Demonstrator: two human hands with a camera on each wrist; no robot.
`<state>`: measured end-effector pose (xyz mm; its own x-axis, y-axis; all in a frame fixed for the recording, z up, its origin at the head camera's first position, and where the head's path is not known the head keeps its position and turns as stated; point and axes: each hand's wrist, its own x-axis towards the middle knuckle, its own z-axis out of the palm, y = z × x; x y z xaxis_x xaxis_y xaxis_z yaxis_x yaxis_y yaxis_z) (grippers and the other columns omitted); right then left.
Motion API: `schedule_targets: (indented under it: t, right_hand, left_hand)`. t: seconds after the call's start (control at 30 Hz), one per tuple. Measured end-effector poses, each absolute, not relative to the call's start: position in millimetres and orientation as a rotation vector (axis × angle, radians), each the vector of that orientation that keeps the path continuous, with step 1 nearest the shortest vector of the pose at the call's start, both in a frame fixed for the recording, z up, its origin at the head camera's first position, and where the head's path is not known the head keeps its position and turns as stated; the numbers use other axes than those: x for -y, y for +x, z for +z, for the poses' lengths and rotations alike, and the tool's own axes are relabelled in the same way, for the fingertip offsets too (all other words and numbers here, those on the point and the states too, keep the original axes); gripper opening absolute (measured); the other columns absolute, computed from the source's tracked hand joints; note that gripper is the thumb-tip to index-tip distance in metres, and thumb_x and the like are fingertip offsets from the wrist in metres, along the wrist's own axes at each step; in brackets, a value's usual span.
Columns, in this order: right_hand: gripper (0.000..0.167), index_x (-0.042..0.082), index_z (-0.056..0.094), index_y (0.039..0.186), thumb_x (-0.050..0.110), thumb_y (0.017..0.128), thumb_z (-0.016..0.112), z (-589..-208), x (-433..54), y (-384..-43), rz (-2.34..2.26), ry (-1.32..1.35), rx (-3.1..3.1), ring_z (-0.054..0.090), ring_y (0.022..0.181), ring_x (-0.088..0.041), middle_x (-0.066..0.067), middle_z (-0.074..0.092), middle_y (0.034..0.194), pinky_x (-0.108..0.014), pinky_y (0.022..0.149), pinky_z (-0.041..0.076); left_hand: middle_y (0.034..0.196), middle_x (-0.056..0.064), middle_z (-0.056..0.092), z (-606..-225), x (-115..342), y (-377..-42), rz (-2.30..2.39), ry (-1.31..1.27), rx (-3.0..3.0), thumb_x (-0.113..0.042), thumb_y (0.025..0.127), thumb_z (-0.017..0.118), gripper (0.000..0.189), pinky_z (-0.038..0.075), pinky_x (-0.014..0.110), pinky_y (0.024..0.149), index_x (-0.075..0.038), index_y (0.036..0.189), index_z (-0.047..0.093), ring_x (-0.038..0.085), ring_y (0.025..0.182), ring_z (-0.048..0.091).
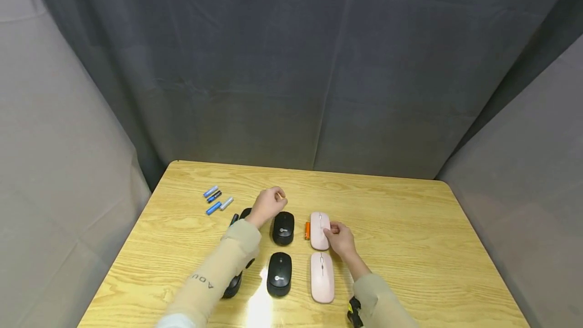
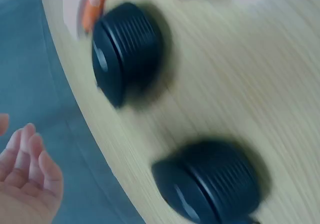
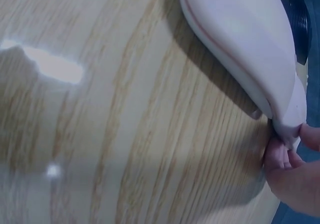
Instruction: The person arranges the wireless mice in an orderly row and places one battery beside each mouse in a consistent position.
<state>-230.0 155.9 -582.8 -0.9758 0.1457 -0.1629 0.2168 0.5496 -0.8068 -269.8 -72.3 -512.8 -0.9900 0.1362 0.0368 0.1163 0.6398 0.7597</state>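
A person's right hand (image 1: 341, 239) pinches the right edge of a pink mouse (image 1: 319, 237) on a wooden table (image 1: 410, 247), thumb on top and fingers at the side. This mouse is the farther of 2 in its column; the nearer pink mouse (image 1: 322, 285) lies just behind it, toward the person. Whether the pinched edge is raised, I cannot tell.

The left hand (image 1: 268, 204) hovers past the far row of black mice, fingers loosely curved and apart from the thumb, with nothing visible in it.

The pinched mouse should be light, with a stiff, smooth shell that could slide under a dry thumb. It looks sturdy enough for a firm hold; both long sides, near the middle, seem the surest place.

Counted: 2 pink mice; 4 black mice (image 1: 283, 228), 2 of them partly hidden by the left arm; 4 batteries (image 1: 214, 208) in a loose group at far left; 1 orange battery (image 1: 307, 231) just left of the pinched mouse. Also 1 slim dark piece (image 1: 234, 219), perhaps a battery, shows beside a half-hidden black mouse.
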Motion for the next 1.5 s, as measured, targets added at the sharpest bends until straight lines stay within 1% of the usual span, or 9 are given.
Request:
schedule_targets:
  t: [0.13,0.17,0.27,0.4,0.5,0.63,0.83,1.27,1.5]
  right_hand:
    - [0.038,-0.009,0.051,0.117,0.013,0.088,0.059,-582,-153,-227,-1.467,0.304,-2.719,0.055,0.084,-0.026,-0.018,0.057,0.093,-0.034,0.073,0.049]
    - [0.039,-0.008,0.05,0.117,0.017,0.088,0.059,-585,-153,-227,-1.506,0.263,-2.767,0.054,0.083,-0.025,-0.018,0.055,0.092,-0.032,0.071,0.048]
    - [0.039,-0.007,0.048,0.116,0.015,0.086,0.058,-583,-148,-223,-1.559,0.215,-2.878,0.052,0.085,-0.03,-0.022,0.051,0.095,-0.038,0.072,0.047]
    - [0.036,-0.005,0.049,0.115,0.006,0.083,0.058,-572,-134,-220,-1.597,0.194,-2.965,0.05,0.088,-0.033,-0.022,0.049,0.1,-0.042,0.074,0.044]
    - [0.033,-0.004,0.051,0.114,0.002,0.082,0.059,-565,-118,-215,-1.658,0.114,-2.96,0.051,0.085,-0.028,-0.018,0.05,0.1,-0.033,0.071,0.044]
    - [0.032,-0.005,0.052,0.112,-0.001,0.082,0.061,-553,-94,-204,-1.774,-0.053,-2.859,0.053,0.081,-0.027,-0.02,0.051,0.098,-0.023,0.067,0.046]
    - [0.032,-0.005,0.051,0.112,0.0,0.082,0.062,-540,-58,-183,-1.853,-0.209,-2.629,0.056,0.075,-0.021,-0.023,0.051,0.097,-0.018,0.062,0.048]
    - [0.038,-0.006,0.053,0.113,0.007,0.081,0.067,-547,4,-132,-1.647,-0.378,-2.397,0.058,0.071,-0.012,-0.012,0.054,0.09,-0.018,0.057,0.047]
    - [0.049,-0.008,0.049,0.118,0.01,0.077,0.07,-561,21,-121,-1.523,-0.39,-2.437,0.048,0.068,-0.005,-0.007,0.049,0.089,-0.017,0.057,0.043]
  left_hand:
    - [0.069,0.003,0.053,-516,108,-277,1.386,0.155,-2.877,-0.013,0.084,0.058,0.008,0.038,0.026,0.051,-0.007,0.089,0.06,0.013,0.054,0.044]
    - [0.07,0.004,0.053,-517,117,-279,1.391,0.138,-2.887,-0.013,0.084,0.058,0.008,0.038,0.026,0.051,-0.007,0.089,0.06,0.013,0.054,0.044]
    - [0.075,0.006,0.053,-521,145,-281,1.405,0.074,-2.887,-0.01,0.083,0.058,0.011,0.037,0.027,0.054,-0.003,0.091,0.06,0.015,0.058,0.044]
    - [0.08,0.008,0.052,-533,178,-278,1.43,-0.075,-2.863,-0.01,0.083,0.057,0.017,0.037,0.026,0.054,0.0,0.098,0.059,0.017,0.063,0.045]
    - [0.085,0.012,0.053,-547,198,-273,1.449,-0.193,-2.872,-0.009,0.083,0.056,0.022,0.041,0.028,0.058,0.004,0.101,0.059,0.02,0.07,0.049]
    - [0.093,0.018,0.053,-563,216,-265,1.45,-0.338,-2.912,-0.006,0.083,0.056,0.027,0.045,0.035,0.069,0.008,0.105,0.058,0.029,0.084,0.051]
    - [0.108,0.022,0.048,-573,223,-256,1.426,-0.483,-2.937,-0.007,0.083,0.06,0.029,0.038,0.048,0.083,0.006,0.109,0.058,0.038,0.103,0.041]
    - [0.1,0.024,0.054,-578,226,-254,1.27,-0.49,-2.969,-0.001,0.082,0.061,0.028,0.044,0.045,0.078,0.008,0.108,0.058,0.036,0.091,0.051]
    - [0.103,0.025,0.056,-580,229,-255,1.195,-0.49,-2.98,0.002,0.081,0.057,0.029,0.045,0.045,0.082,0.009,0.109,0.058,0.037,0.095,0.055]
